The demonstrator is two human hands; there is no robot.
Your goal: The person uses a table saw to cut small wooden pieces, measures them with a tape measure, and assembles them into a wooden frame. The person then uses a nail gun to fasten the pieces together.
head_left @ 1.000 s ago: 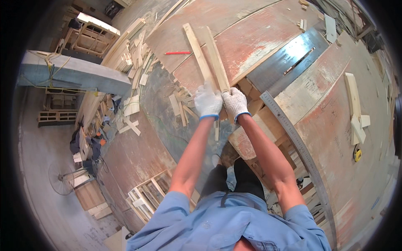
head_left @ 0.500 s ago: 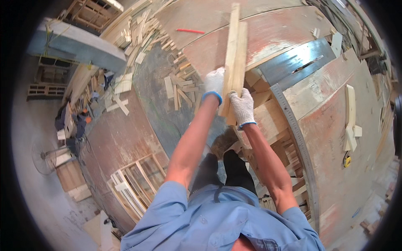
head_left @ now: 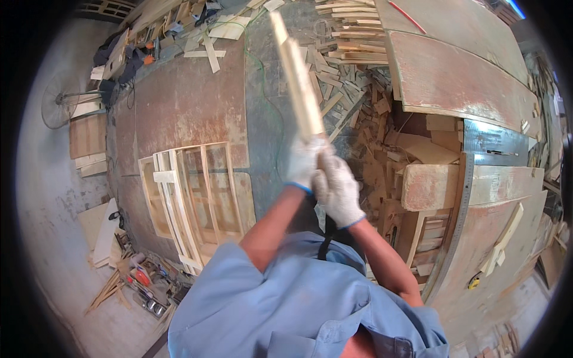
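Seen from above: long, pale wooden battens (head_left: pixel 301 86), apparently two laid together, held out in front of the body. Gripped by the closer end in the left hand (head_left: pixel 305 160), gloved in white knit with a blue cuff. Just behind and to the right, close against the left glove, the right hand (head_left: pixel 340 190), similarly gloved, with fingers curled; impossible to tell, through overlap and blur, whether closed on wood or merely resting there. Long axis directed forward from the grip and slightly leftward, with nearly the whole length beyond the left hand, the nearer of the two. In plan, between a worn, reddish-brown flat panel (head_left: pixel 185 95) on the left and a heap of loose, pale wooden offcuts (head_left: pixel 328 77) on the right. Farther right, well apart, a scuffed, reddish-brown worktop (head_left: pixel 459 77).
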